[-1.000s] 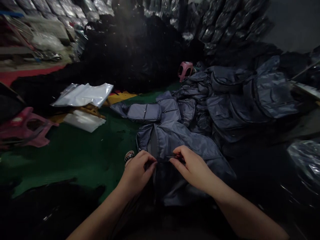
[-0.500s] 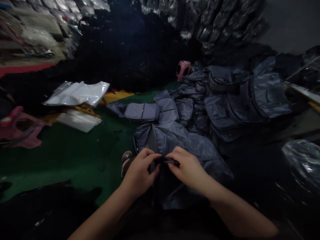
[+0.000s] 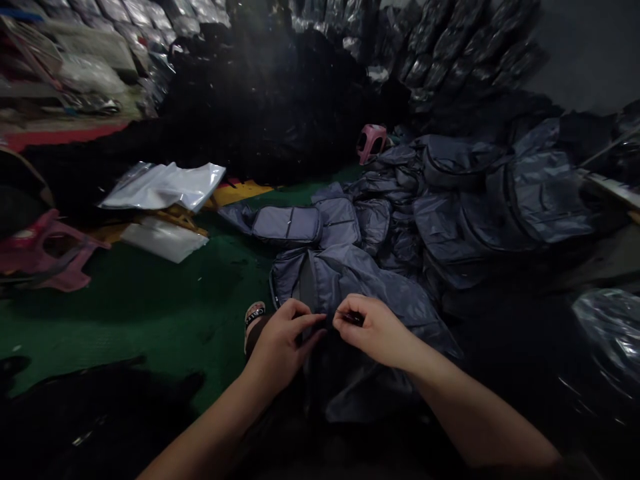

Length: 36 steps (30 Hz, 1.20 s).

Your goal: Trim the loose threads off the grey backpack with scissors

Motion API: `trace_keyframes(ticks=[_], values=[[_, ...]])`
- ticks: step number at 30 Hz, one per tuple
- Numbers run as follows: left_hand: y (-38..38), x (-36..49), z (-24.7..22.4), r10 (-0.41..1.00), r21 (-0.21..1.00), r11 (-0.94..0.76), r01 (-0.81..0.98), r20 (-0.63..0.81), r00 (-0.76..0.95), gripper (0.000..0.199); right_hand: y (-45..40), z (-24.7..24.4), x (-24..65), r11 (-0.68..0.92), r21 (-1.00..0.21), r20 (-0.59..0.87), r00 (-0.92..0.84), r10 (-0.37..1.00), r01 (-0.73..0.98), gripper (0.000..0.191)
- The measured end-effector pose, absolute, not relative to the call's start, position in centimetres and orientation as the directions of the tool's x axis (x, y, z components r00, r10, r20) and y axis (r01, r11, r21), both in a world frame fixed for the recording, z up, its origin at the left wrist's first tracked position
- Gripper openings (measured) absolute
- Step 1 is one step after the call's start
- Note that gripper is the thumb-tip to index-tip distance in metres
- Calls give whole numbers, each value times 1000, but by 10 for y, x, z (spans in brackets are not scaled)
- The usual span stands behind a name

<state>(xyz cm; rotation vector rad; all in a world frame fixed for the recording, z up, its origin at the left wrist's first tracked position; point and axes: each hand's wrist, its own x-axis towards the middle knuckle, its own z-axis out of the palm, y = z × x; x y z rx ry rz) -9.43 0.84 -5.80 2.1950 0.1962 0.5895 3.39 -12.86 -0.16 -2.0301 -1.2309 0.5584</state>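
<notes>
A dark grey fabric bag [image 3: 370, 280] lies across my lap, its side opened out with a zipper along the edge. My left hand [image 3: 285, 337] is at the bag's near part, thumb and index finger closed about a dark edge of the fabric. Just right of it, my right hand [image 3: 373, 330] is curled round a small dark tool [image 3: 354, 319], which looks like thread snips; most of it is hidden in the palm. A narrow gap parts the fingertips of the two hands. The fabric below the hands is in deep shadow.
More grey bags [image 3: 450, 200] lie heaped ahead and right. Clear plastic bags [image 3: 165, 187] rest on the left. Pink stools stand at left [image 3: 65, 257] and further back [image 3: 371, 143]. A large black pile [image 3: 270, 107] rises behind, before stacked wrapped goods [image 3: 450, 40]. The floor [image 3: 150, 300] is green.
My right hand has drawn slightly away from my left, and its fingers have curled further round the small tool. The whole view has shifted a little.
</notes>
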Motion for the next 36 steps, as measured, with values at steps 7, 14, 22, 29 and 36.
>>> trace_keyframes(ticks=[7,14,22,29,36], values=[[8,-99,-55,367,738,-675,8,326,872,14,-128,17,27,-145,-849,45,343,938,508,5],[12,-104,-48,366,679,-729,91,273,890,12,-137,9,40,-317,-801,82,617,782,508,27],[8,-100,-53,434,678,-719,155,263,862,4,-135,-6,34,-331,-542,100,450,887,772,17],[8,-101,-49,455,708,-689,158,252,854,4,-131,-5,34,-297,-472,122,395,911,830,16],[9,-100,-52,473,735,-661,149,254,844,3,-136,-1,37,-324,-458,121,419,900,828,15]])
